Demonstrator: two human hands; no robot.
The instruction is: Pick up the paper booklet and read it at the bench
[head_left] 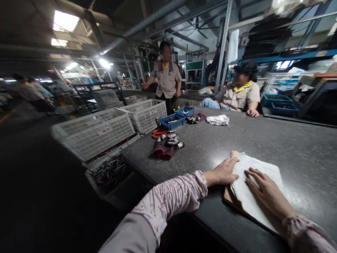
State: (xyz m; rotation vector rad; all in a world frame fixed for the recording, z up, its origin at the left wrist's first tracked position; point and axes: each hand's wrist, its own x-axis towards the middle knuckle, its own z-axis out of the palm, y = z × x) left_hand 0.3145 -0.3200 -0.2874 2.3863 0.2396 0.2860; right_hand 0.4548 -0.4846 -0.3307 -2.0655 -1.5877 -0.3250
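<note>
Left hand: the left hand (222, 173) is laid flat, palm down, at lower centre of the frame; fingers are spread and nothing is pinched. Its fingertips are touching the left edge of the paper stack (256, 186).
Right hand: the right hand (265, 191) is pressed flat on top of the paper stack at lower right, fingers extended and slightly apart; nothing is gripped.
Paper stack: white sheets are seen lying on a brown backing board (229, 197), which shows at the upper left corner and along the lower left edge. The stack is resting on the table at lower right of the frame.
Table: a dark speckled table (289, 147) is seen filling the right half of the frame.
Gloves: 1 dark pair of gloves (167, 144) with red cuffs is lying at centre, well apart from the hands.
Cutters: red-handled cutters (159, 133) are placed just beyond the gloves.
Trays: 2 blue trays (173, 121) are set side by side at upper centre; a white cloth (218, 120) is lying to their right.
Crates: white mesh crates (97, 131) are lined up along the table's left edge.
Persons: 1 standing person (167, 79) and 1 seated person (240, 95) are seen at the far side of the table.
</note>
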